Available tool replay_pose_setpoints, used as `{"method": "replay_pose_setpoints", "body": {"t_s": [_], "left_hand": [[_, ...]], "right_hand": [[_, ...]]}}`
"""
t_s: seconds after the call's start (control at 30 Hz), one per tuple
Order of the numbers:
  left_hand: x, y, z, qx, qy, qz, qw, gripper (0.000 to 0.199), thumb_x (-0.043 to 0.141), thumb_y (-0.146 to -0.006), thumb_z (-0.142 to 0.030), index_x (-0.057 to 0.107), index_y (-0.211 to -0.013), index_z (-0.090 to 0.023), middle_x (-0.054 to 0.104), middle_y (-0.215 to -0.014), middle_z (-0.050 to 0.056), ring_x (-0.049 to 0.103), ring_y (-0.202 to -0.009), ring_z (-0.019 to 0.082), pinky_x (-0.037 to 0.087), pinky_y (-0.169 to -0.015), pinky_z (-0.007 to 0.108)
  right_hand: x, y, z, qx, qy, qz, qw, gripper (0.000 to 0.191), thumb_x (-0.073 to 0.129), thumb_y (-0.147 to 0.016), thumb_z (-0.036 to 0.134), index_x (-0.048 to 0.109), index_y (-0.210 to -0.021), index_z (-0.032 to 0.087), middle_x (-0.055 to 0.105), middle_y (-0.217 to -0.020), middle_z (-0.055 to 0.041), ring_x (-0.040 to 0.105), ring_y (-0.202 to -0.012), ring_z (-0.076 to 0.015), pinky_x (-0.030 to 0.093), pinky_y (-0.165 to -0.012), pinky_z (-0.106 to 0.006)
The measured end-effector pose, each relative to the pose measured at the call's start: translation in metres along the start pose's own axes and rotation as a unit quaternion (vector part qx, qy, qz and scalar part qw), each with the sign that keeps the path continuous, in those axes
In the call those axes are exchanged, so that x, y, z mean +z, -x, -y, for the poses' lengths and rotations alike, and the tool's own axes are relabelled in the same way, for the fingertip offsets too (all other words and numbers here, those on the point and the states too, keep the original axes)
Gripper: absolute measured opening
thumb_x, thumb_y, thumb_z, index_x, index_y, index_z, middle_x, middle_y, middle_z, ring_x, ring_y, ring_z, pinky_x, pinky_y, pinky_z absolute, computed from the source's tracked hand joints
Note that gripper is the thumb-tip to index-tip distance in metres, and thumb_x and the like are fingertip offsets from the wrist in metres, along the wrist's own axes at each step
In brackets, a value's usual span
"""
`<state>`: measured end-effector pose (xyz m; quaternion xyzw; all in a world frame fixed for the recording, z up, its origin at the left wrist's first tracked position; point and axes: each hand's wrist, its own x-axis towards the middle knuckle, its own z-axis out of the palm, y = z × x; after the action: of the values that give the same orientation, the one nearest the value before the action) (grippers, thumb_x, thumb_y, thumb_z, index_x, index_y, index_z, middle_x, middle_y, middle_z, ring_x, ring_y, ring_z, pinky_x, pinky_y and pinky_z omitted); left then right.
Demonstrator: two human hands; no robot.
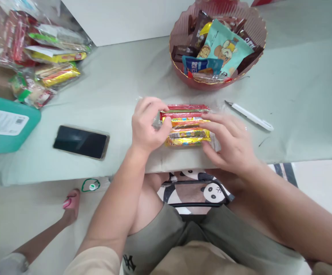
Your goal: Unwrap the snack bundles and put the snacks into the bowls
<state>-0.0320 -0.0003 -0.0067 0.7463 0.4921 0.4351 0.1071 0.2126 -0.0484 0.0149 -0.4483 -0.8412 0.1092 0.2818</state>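
**Both hands at the wrapped snack packets, by the table's near edge**

Closest to you, your green shorts (pixel 154 233) carry a black interlocked monogram that looks like "NY". Past them, the near edge of the cloth-covered table (pixel 120 110) crosses in front of your lap, a narrow strip of cloth short of the red and yellow snack packets (pixel 187 133). These lie side by side in clear film; their print is too small to read. Your left hand (pixel 147 124) curves at their left end, thumb and forefinger apart; you cannot tell whether it grips. Your right hand (pixel 230 143) is open, fingers spread over the right end.

Left of your left hand, a stretch of cloth reaches to the dark-screened phone (pixel 81 142). Further left, the teal jug (pixel 14 141) bears a white label with a barcode, its text illegible. Just beyond your right hand lies a white cutter (pixel 252 116), cloth spreading on to its right.

Farther off, the gold-rimmed basket (pixel 204 84) holds a blue packet (pixel 203 65) with sideways Chinese characters.
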Motion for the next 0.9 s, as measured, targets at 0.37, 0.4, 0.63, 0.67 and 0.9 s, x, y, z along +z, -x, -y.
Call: {"method": "replay_pose_setpoints", "body": {"t_s": [0.37, 0.4, 0.63, 0.67, 0.9], "left_hand": [[-0.009, -0.001, -0.015, 0.050, 0.013, -0.001, 0.999, 0.033, 0.054, -0.090, -0.023, 0.045, -0.059, -0.021, 0.039, -0.048, -0.005, 0.034, -0.046, 0.009, 0.034, -0.051, 0.026], [-0.012, 0.000, -0.017, 0.048, 0.019, -0.004, 0.999, 0.033, 0.054, -0.090, -0.022, 0.045, -0.059, -0.020, 0.039, -0.048, -0.005, 0.034, -0.046, 0.008, 0.033, -0.051, 0.026], [-0.037, 0.012, -0.033, -0.032, 0.055, 0.059, 0.996, 0.033, 0.055, -0.083, -0.026, 0.047, -0.052, -0.020, 0.037, -0.042, -0.005, 0.027, -0.040, 0.006, 0.027, -0.042, 0.023], [-0.042, 0.012, -0.033, -0.057, 0.074, 0.106, 0.990, 0.032, 0.055, -0.082, -0.028, 0.049, -0.051, -0.020, 0.038, -0.041, -0.005, 0.028, -0.038, 0.006, 0.027, -0.041, 0.023], [-0.070, 0.003, -0.026, -0.243, 0.185, 0.446, 0.841, 0.017, 0.068, -0.075, -0.036, 0.074, -0.081, -0.021, 0.074, -0.065, 0.000, 0.064, -0.051, 0.013, 0.050, -0.047, 0.021]], "right_hand": [[0.000, 0.000, -0.014, 0.006, 0.117, -0.017, 0.993, 0.015, 0.055, -0.094, 0.025, 0.069, -0.100, 0.023, 0.070, -0.077, -0.0041, 0.066, -0.084, -0.0246, 0.045, -0.088, -0.042], [-0.003, 0.001, -0.013, -0.013, 0.111, -0.013, 0.994, 0.013, 0.055, -0.095, 0.023, 0.069, -0.093, 0.024, 0.068, -0.072, -0.0024, 0.064, -0.076, -0.0216, 0.046, -0.086, -0.041], [-0.024, 0.014, -0.003, -0.117, 0.015, 0.140, 0.983, 0.021, 0.051, -0.096, 0.017, 0.066, -0.083, 0.021, 0.068, -0.067, -0.0002, 0.058, -0.059, -0.0144, 0.040, -0.062, -0.030], [-0.025, 0.015, -0.003, -0.107, 0.004, 0.184, 0.977, 0.020, 0.051, -0.095, 0.018, 0.067, -0.084, 0.022, 0.069, -0.067, 0.0003, 0.057, -0.057, -0.0139, 0.037, -0.058, -0.030], [-0.035, 0.003, -0.006, 0.014, -0.136, 0.253, 0.958, 0.025, 0.050, -0.098, 0.034, 0.071, -0.091, 0.023, 0.068, -0.061, 0.0014, 0.058, -0.052, -0.0123, 0.040, -0.056, -0.027]]}}
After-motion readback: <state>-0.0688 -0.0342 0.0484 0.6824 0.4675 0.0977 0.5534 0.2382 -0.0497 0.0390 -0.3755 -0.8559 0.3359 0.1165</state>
